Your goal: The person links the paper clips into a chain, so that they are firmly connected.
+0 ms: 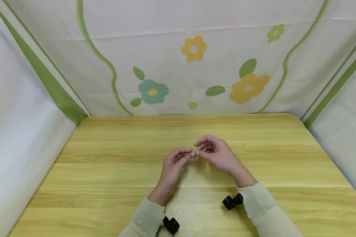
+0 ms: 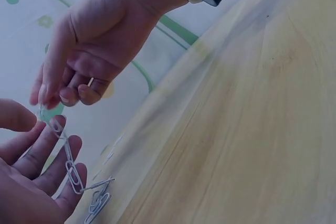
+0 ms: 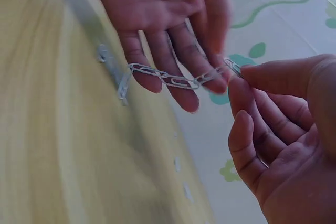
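Observation:
My left hand (image 1: 172, 166) pinches the upper end of a chain of linked white paper clips (image 3: 181, 83) between thumb and forefinger. The chain runs down across its other fingers, which are spread, to a bunch of clips (image 1: 185, 169) hanging below. Close against it, my right hand (image 1: 222, 156) pinches a paper clip (image 3: 233, 67) at the top of the chain with thumb and forefinger. Its remaining fingers are curled, and a small pale tip (image 2: 91, 82) shows between them in the left wrist view. Fingertips hide part of the clip where the two hands meet.
A loose paper clip (image 1: 178, 128) lies toward the back of the wooden table (image 1: 106, 184); another clip (image 1: 212, 135) is just behind the right hand. A white curtain (image 1: 166, 19) with printed flowers stands at the table's back edge, with white cloth on both sides.

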`<state>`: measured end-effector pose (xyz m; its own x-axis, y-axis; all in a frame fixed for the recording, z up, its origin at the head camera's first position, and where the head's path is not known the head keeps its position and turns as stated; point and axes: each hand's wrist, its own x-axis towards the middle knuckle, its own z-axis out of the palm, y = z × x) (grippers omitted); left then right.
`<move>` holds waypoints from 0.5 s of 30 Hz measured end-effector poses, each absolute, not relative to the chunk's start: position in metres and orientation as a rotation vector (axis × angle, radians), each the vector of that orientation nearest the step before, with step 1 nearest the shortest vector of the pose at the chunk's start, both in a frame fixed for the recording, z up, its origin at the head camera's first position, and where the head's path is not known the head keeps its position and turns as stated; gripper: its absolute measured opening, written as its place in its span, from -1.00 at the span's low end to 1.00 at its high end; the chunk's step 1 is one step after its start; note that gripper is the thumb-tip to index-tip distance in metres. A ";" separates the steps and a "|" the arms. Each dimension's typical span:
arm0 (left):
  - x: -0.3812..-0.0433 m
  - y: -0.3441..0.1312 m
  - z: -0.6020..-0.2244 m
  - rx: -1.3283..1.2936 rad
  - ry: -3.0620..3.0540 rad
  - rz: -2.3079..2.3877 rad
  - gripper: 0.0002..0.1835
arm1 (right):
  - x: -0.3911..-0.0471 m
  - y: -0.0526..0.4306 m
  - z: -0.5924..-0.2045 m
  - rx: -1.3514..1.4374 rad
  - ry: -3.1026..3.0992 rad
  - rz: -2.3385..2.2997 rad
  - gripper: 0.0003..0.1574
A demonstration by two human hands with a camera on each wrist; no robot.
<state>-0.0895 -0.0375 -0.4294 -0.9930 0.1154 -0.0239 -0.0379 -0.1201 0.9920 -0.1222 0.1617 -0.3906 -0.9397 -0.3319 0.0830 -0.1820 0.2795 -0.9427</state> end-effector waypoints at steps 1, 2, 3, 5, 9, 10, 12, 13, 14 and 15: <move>-0.090 -0.037 -0.430 0.090 2.029 2.265 -0.75 | -0.122 0.161 -0.392 -0.477 2.403 -1.737 -0.65; -0.090 -0.037 -0.431 0.094 2.044 2.252 -0.75 | -0.122 0.160 -0.393 -0.465 2.404 -1.731 -0.65; -0.089 -0.037 -0.431 0.099 2.053 2.237 -0.75 | -0.122 0.159 -0.394 -0.451 2.403 -1.730 -0.64; -0.089 -0.037 -0.432 0.100 2.065 2.215 -0.73 | -0.122 0.159 -0.394 -0.417 2.396 -1.745 -0.64; -0.089 -0.036 -0.431 0.084 2.055 2.197 -0.74 | -0.123 0.159 -0.394 -0.382 2.370 -1.756 -0.63; -0.089 -0.036 -0.430 0.081 2.046 2.198 -0.75 | -0.123 0.160 -0.393 -0.386 2.363 -1.758 -0.63; -0.089 -0.036 -0.430 0.086 2.037 2.197 -0.76 | -0.125 0.161 -0.392 -0.378 2.371 -1.755 -0.64; -0.089 -0.036 -0.430 0.088 2.035 2.194 -0.76 | -0.128 0.162 -0.393 -0.365 2.385 -1.758 -0.66; -0.090 -0.036 -0.430 0.086 2.038 2.192 -0.76 | -0.130 0.163 -0.393 -0.344 2.403 -1.763 -0.68; -0.090 -0.037 -0.430 0.085 2.043 2.192 -0.76 | -0.133 0.165 -0.393 -0.313 2.434 -1.763 -0.69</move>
